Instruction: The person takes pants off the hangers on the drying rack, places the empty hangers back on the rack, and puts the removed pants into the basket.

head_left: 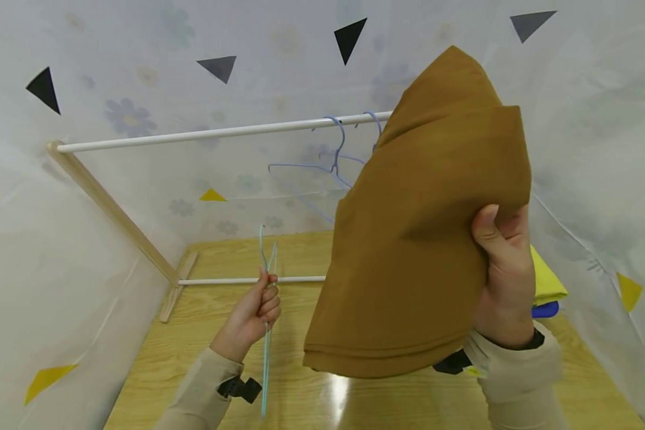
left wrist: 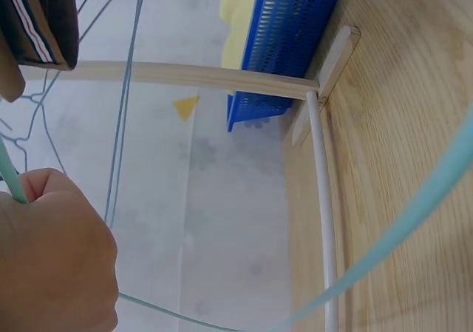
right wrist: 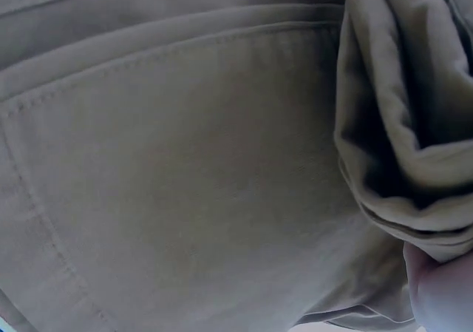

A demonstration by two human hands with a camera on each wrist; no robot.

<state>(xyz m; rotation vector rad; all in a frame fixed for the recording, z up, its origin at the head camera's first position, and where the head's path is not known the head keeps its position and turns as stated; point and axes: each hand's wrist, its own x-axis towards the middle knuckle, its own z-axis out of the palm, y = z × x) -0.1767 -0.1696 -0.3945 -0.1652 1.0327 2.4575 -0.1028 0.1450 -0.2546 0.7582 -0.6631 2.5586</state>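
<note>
My right hand [head_left: 505, 269] grips a folded brown garment [head_left: 408, 239], thumb on the near side and the other fingers mostly hidden behind the cloth. Stitched seams and bunched folds of this garment [right wrist: 185, 177] fill the right wrist view. A striped inner band [left wrist: 29, 21] on cloth shows at the top left of the left wrist view. To the left, my left hand [head_left: 255, 313] pinches a light teal clothes hanger [head_left: 266, 370] below its hook. That hanger is seen nearly edge-on, and its curved wire [left wrist: 384, 251] crosses the left wrist view up close.
Blue hangers [head_left: 335, 155] hang from the white upper rail [head_left: 193, 134] of a wooden-ended rack [head_left: 113, 206], partly behind the garment. A lower white bar [head_left: 247, 280] runs above the wood-grain table [head_left: 193, 346]. At the right, a blue basket [left wrist: 284, 29] holds yellow cloth [head_left: 545, 278].
</note>
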